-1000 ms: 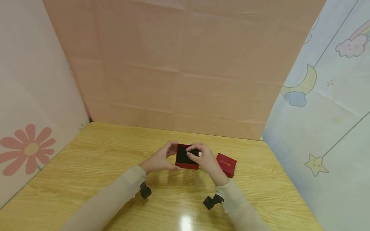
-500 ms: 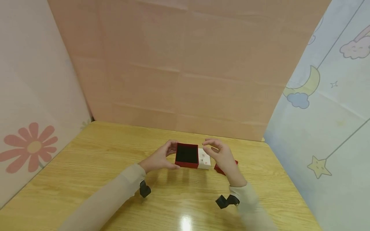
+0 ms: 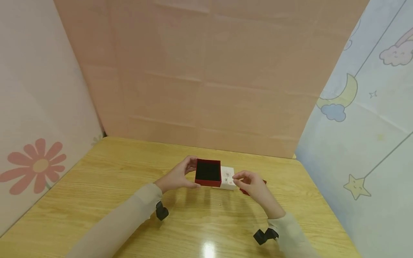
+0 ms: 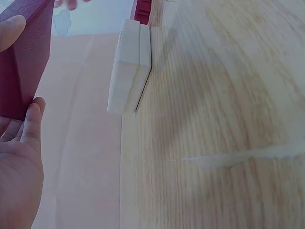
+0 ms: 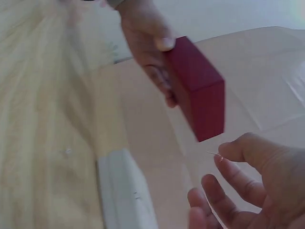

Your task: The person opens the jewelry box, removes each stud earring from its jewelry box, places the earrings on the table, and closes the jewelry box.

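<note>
My left hand (image 3: 176, 176) holds a small red jewelry box (image 3: 208, 184) by its left side, thumb at the front and fingers behind. Black padding lines the box, which is raised above the table in both wrist views. To its right, my right hand (image 3: 255, 183) pinches a tiny earring (image 5: 215, 153) between thumb and index finger; a thin metal post sticks out from the fingertips. The other fingers (image 5: 214, 191) are loosely bent. Behind the right hand lies the red lid (image 3: 244, 192), mostly hidden in the head view.
A white box (image 3: 227, 175) with a printed flower stands on the wooden table (image 3: 138, 157), partly covered by the red box in the head view. One tiny shiny piece (image 3: 220, 204) lies on the tabletop in front. A pinkish backdrop (image 3: 200, 89) rises behind the table.
My right hand has left the black padding and moved right, then lower, with the earring pinched, uncovering the white box. The left hand keeps holding the red box, nearly in place.
</note>
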The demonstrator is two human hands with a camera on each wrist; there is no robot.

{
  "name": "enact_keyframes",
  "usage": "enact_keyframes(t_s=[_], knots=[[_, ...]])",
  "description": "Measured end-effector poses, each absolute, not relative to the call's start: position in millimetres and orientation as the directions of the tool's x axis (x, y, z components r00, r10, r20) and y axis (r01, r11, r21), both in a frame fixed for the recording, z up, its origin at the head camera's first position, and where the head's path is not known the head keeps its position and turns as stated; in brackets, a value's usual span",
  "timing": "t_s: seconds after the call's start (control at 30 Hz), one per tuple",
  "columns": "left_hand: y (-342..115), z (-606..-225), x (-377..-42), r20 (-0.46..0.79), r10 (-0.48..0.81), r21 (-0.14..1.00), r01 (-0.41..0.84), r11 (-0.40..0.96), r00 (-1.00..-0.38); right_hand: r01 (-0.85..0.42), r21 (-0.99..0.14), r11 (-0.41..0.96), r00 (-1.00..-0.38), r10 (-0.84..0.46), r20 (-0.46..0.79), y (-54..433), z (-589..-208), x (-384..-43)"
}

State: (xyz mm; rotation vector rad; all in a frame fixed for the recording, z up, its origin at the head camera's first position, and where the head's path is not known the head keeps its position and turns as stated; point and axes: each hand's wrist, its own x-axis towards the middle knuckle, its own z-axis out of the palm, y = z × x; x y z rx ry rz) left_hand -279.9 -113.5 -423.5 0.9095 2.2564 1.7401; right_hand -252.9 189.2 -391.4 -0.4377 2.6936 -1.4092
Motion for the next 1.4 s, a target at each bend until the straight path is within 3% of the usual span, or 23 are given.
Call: enact_keyframes(t_s=[0.23,0.47,1.0,1.4], knots=[[-114.5,-423.8,-278.6,0.233,0.538,0.921,0.362,0.146,-0.810,-0.241,-0.754,0.611,-0.917,-0.397,-0.028,188.8,-419.9,-251.2],[-113.3,-427.2,-280.7,0.235,0.542,0.916,0.370,0.155,-0.807,-0.246,-0.718,0.651,-0.899,-0.430,-0.082,184.2,-440.8,-248.8],[-110.6,-425.5,-279.6,0.240,0.543,0.919,0.369,0.141,-0.805,-0.283,-0.691,0.665,-0.880,-0.467,-0.090,177.9,-449.6,-246.6],[-111.4,-422.2,-278.1,0.235,0.543,0.920,0.365,0.143,-0.806,-0.272,-0.654,0.706,-0.904,-0.421,-0.078,173.3,-452.3,-245.1]])
